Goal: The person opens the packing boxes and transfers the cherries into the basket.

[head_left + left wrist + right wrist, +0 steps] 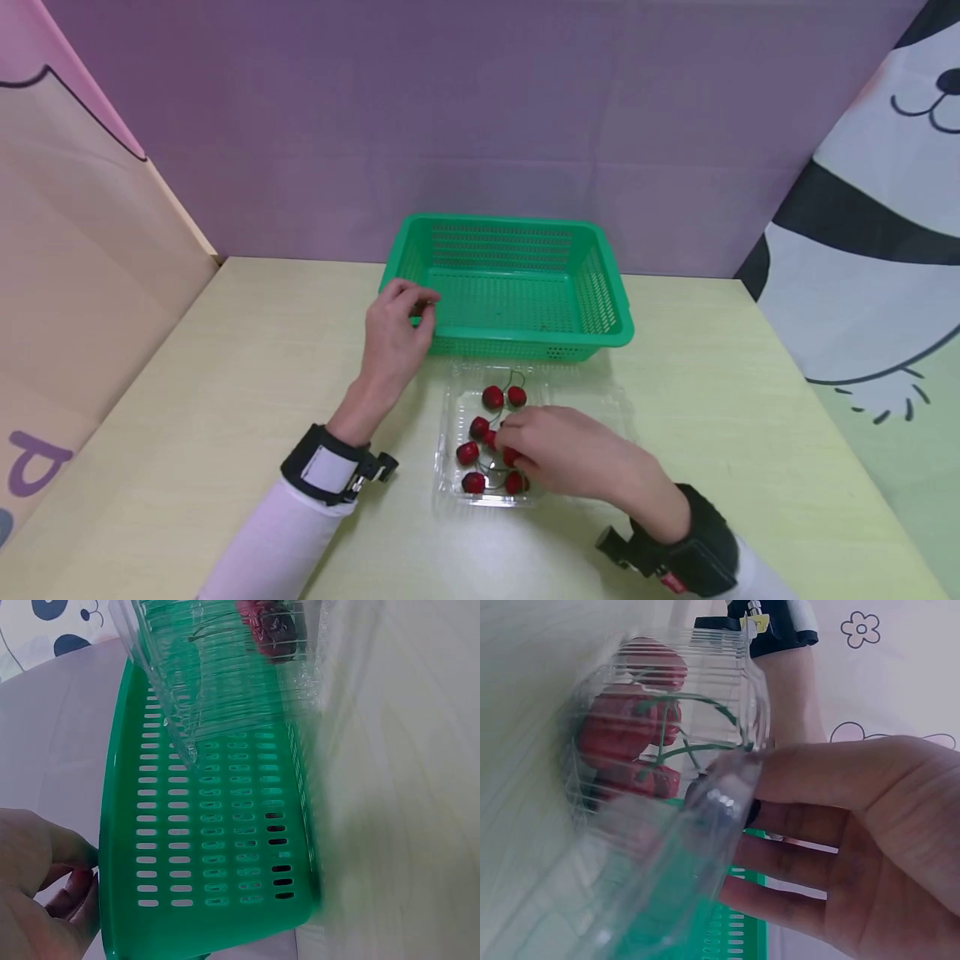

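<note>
My left hand (397, 329) hovers over the near left corner of a green plastic basket (525, 336), fingers bent inward. In the left wrist view its fingertips pass behind the basket rim, and I cannot tell whether they hold anything. A clear plastic clamshell box (442, 467) with red cherries (492, 397) on green stems lies in front of the basket. My right hand (577, 450) reaches down into this box. Its thumb and forefinger pinch a dark cherry (754, 814), partly hidden behind the clear plastic in the right wrist view.
The box's clear lid (600, 400) lies folded open on the right, partly under my right hand. Behind the basket rises a purple cloth backdrop (510, 108). Printed cloth panels flank the pale wooden table (300, 333).
</note>
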`<state>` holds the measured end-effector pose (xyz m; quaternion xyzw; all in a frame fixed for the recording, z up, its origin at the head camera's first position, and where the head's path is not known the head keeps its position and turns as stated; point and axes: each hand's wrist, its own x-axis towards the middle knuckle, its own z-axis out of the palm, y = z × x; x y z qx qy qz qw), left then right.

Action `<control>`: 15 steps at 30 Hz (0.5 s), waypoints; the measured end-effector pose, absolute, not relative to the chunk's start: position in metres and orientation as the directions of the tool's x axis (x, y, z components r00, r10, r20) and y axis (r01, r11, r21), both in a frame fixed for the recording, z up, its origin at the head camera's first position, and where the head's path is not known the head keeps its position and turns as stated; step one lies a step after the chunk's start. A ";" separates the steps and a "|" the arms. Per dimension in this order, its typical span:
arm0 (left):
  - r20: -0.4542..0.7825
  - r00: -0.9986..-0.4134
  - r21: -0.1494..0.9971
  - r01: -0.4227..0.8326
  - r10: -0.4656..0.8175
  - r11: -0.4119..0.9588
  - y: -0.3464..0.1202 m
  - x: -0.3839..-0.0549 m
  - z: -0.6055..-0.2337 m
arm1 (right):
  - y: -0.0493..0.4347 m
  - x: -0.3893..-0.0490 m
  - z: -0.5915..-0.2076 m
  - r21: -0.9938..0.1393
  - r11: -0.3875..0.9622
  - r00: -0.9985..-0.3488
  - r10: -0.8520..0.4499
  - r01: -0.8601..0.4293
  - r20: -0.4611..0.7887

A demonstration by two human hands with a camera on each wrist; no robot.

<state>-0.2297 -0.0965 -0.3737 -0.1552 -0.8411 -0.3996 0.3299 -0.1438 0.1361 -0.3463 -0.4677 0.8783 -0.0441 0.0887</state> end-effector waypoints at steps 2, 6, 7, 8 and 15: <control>0.677 -0.736 0.573 0.527 -0.001 0.627 -0.097 -0.230 -0.374 | 0.136 -0.144 -0.346 -0.154 0.560 -0.548 -0.829 -0.814 -0.112; 0.675 -0.738 0.576 0.529 0.002 0.623 -0.097 -0.230 -0.374 | 0.136 -0.145 -0.346 -0.153 0.566 -0.554 -0.825 -0.810 -0.113; 0.674 -0.738 0.577 0.528 0.001 0.624 -0.097 -0.230 -0.374 | 0.136 -0.145 -0.346 -0.155 0.567 -0.556 -0.824 -0.809 -0.115; 0.674 -0.739 0.580 0.528 -0.001 0.621 -0.097 -0.230 -0.374 | 0.136 -0.145 -0.346 -0.157 0.569 -0.557 -0.822 -0.807 -0.116; 0.677 -0.736 0.569 0.522 -0.001 0.635 -0.097 -0.230 -0.374 | 0.137 -0.145 -0.344 -0.187 0.583 -0.572 -0.812 -0.791 -0.111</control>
